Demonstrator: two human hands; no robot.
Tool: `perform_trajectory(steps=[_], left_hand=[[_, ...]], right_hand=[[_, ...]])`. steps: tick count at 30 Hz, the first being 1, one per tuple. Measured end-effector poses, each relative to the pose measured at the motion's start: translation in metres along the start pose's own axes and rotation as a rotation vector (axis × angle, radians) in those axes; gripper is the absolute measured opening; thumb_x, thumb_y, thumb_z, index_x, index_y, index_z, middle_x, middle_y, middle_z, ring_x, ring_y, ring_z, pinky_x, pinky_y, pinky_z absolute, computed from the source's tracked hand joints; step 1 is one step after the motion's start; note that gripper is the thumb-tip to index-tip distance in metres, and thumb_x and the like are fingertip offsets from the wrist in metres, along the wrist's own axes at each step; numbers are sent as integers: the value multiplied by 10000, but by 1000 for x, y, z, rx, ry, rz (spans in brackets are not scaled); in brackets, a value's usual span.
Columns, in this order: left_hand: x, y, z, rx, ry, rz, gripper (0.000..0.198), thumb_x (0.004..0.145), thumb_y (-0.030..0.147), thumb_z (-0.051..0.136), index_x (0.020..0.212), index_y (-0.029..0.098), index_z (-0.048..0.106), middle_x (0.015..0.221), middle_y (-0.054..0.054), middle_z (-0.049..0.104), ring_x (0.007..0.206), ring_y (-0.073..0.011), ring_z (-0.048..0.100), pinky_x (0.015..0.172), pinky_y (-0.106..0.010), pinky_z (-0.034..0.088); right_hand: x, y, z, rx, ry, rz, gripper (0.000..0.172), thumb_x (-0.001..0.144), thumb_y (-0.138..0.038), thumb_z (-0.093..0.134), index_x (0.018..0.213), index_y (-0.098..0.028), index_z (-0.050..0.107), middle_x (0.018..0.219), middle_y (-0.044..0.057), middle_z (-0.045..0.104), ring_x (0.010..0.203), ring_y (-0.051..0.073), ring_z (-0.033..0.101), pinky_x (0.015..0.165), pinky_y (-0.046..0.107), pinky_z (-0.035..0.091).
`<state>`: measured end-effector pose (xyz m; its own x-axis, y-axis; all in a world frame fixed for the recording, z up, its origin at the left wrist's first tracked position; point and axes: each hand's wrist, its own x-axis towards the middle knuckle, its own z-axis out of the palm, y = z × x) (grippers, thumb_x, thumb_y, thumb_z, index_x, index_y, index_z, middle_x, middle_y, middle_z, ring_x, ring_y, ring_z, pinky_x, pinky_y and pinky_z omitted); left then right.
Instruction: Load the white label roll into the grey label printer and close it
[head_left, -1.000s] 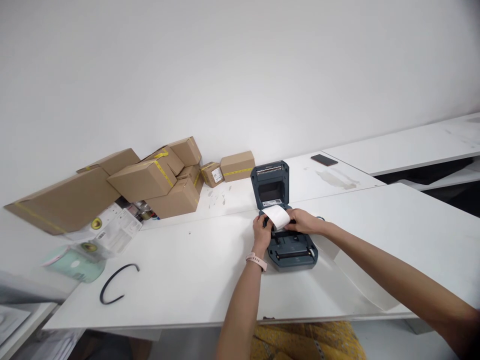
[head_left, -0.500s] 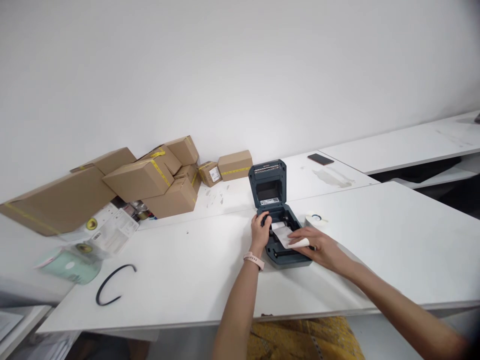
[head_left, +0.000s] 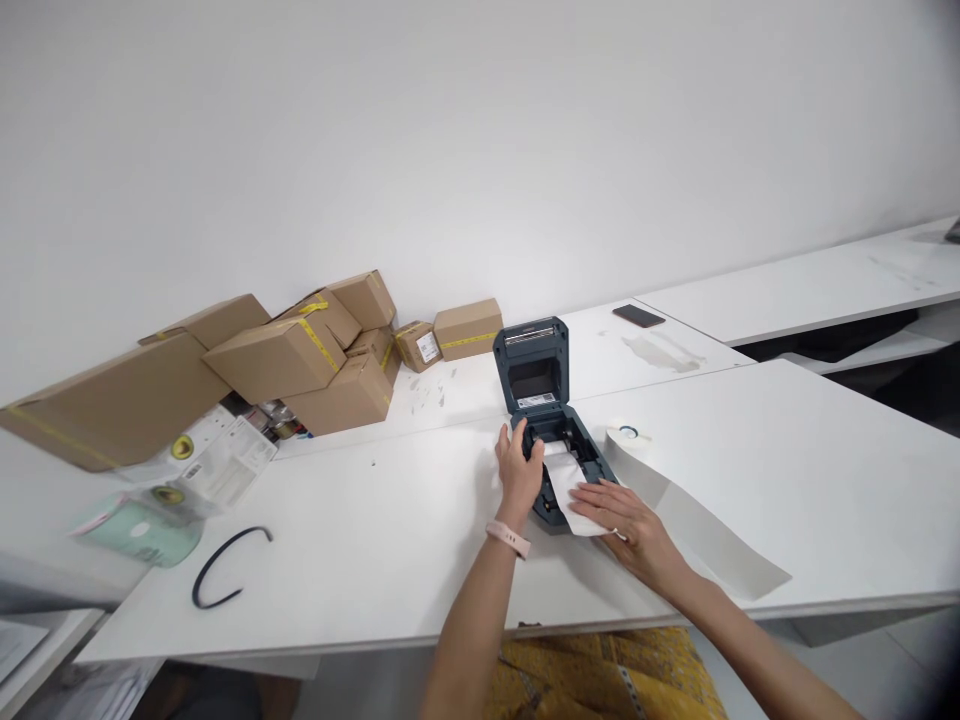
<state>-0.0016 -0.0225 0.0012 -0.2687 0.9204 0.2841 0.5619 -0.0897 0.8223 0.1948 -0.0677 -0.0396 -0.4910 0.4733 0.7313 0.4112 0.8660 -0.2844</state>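
Observation:
A dark blue-grey label printer [head_left: 534, 372] stands on the white table with its lid raised. My left hand [head_left: 519, 468], a pink band on its wrist, rests on the printer's left side with the fingers apart. White label paper [head_left: 564, 484] runs from inside the printer over its front edge. My right hand [head_left: 621, 522] lies on the lower end of this paper, fingers stretched over it; its thumb is partly hidden. Right of the printer is a roll of labels [head_left: 628, 440], with a long loose strip [head_left: 712, 535] reaching toward the table's front edge.
Cardboard boxes [head_left: 274, 358] with yellow tape are stacked at the back left. Nearer are clear packages [head_left: 225, 465], a green pouch [head_left: 142, 530] and a black curved band [head_left: 217, 565]. A phone [head_left: 638, 315] lies behind the printer, to the right.
My right hand has moved down and flattened, and the paper now reaches over the printer's front. My left hand's fingers have spread slightly. The loose strip on the right has come into view.

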Motion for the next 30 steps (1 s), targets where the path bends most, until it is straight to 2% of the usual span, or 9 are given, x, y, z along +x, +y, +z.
perform_trajectory(steps=[3, 5, 9, 14, 18, 21, 25, 27, 30], left_hand=[[-37, 8, -6, 98, 74, 195, 328, 914, 308, 515, 1208, 244, 645, 1422, -100, 516, 1366, -273, 406, 1128, -474, 346], [-65, 10, -8, 154, 28, 327, 253, 910, 255, 518, 1090, 261, 697, 1337, -78, 598, 1322, -269, 465, 1105, -483, 388], [-110, 9, -12, 230, -37, 432, 323, 934, 192, 462, 1170, 276, 666, 1268, -60, 659, 1265, -253, 542, 1106, -524, 390], [-129, 8, -20, 295, -100, 505, 430, 900, 361, 561, 1318, 259, 571, 1382, -95, 576, 1347, -293, 465, 1104, -545, 391], [-129, 5, -19, 392, -130, 558, 629, 803, 489, 677, 1365, 249, 526, 1418, -112, 539, 1368, -330, 430, 1113, -581, 365], [-129, 1, -12, 440, -96, 582, 511, 798, 374, 706, 1286, 273, 595, 1402, -96, 557, 1353, -334, 447, 1100, -608, 369], [-128, -2, -3, 415, -8, 588, 310, 843, 146, 611, 1061, 341, 710, 1312, -44, 635, 1299, -312, 513, 1074, -636, 372], [-128, 0, 1, 393, 15, 563, 293, 860, 129, 585, 976, 354, 733, 1265, -34, 665, 1277, -310, 535, 1069, -659, 354], [-130, 5, 4, 411, 10, 542, 286, 877, 147, 570, 983, 357, 732, 1248, -37, 675, 1252, -306, 554, 1076, -677, 330]], right_hand=[[0, -1, -2, -1, -4, -1, 422, 897, -149, 512, 1268, -321, 618, 1222, 58, 690, 1163, 235, 629, 982, 497, 512], [-1, -2, -4, -7, -9, -6, 439, 882, -139, 510, 1260, -330, 627, 1215, 55, 693, 1157, 237, 634, 992, 509, 508], [-7, -7, -8, -29, -23, -21, 422, 878, -146, 533, 1243, -328, 641, 1195, 51, 702, 1140, 238, 644, 983, 502, 519], [-14, -22, -12, 9, 18, -11, 371, 895, -177, 585, 1234, -316, 644, 1137, 50, 728, 1101, 236, 666, 940, 469, 544], [0, -23, -37, 118, -161, 24, 258, 900, -254, 611, 1135, -305, 705, 1133, 55, 729, 1091, 245, 669, 949, 453, 539], [35, -7, -73, 224, -233, 116, 223, 919, -333, 583, 1088, -317, 726, 1079, 43, 743, 1020, 230, 690, 870, 391, 578], [115, 37, -107, 170, 93, 283, 364, 922, -498, 527, 1194, -301, 669, 1207, 60, 685, 1151, 273, 613, 1006, 467, 492], [160, 62, -108, 136, 146, 362, 463, 949, -558, 431, 1292, -293, 595, 1341, 63, 603, 1259, 285, 530, 1078, 521, 408], [215, 92, -90, 225, 81, 451, 610, 934, -653, 355, 1390, -269, 485, 1484, 72, 461, 1402, 296, 358, 1167, 560, 242]])
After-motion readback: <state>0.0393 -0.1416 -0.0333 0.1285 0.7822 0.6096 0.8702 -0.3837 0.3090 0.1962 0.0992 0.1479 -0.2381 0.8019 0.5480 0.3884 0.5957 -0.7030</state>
